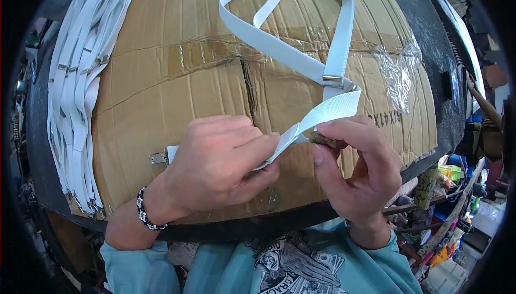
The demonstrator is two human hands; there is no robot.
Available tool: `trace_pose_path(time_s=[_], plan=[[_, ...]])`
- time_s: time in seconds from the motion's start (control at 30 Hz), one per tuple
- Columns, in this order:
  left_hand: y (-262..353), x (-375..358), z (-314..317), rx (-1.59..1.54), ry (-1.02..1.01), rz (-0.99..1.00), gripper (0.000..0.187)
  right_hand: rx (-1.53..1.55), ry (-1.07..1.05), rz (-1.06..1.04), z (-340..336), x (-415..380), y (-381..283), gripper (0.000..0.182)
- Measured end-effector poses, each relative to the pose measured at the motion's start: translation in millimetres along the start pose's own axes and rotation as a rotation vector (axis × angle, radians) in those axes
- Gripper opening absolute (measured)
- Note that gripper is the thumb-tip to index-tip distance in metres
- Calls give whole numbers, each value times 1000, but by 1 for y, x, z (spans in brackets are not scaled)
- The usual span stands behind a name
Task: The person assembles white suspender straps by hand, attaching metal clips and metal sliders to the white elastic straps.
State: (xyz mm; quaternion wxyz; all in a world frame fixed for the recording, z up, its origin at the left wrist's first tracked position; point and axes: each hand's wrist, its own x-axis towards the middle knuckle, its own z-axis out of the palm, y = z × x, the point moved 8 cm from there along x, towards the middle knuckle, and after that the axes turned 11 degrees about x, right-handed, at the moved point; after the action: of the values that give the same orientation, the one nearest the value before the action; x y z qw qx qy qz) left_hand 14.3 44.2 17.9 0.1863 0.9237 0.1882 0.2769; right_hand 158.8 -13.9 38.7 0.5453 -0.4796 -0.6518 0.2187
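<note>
A white elastic suspender strap loops over the cardboard, with a metal slider on it. Near the lower end of the strap, my left hand is closed, pinching the folded webbing between thumb and fingers. A metal clip on a short white end sticks out to the left of that hand. Just right of the strap, my right hand holds a small brownish piece between thumb and index finger, close to the webbing. What this piece is cannot be made out.
A bundle of white straps with metal fittings hangs along the left side. Flattened cardboard with tape covers the dark table. Clear plastic film lies at the right. Assorted clutter fills the floor beyond the right edge.
</note>
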Motion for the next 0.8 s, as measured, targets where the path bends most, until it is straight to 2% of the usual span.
trace_pose_path(time_s=[0.2,0.3,0.47,0.57,0.67,0.8], plan=[[2,0,0,27,-17,11,28,-49,-16,10,5,0,-2,31],[7,0,-1,87,-15,30,29,9,26,151,6,-5,0,29],[12,-1,-1,122,3,65,29,-58,-53,73,8,-3,-5,29],[6,-1,0,88,-3,7,28,-26,-30,62,3,-1,-2,27],[-7,3,3,-94,-116,-72,29,10,-62,61,-5,4,-8,22],[-26,2,3,-424,-120,-198,32,-20,-127,-81,-17,21,-15,17]])
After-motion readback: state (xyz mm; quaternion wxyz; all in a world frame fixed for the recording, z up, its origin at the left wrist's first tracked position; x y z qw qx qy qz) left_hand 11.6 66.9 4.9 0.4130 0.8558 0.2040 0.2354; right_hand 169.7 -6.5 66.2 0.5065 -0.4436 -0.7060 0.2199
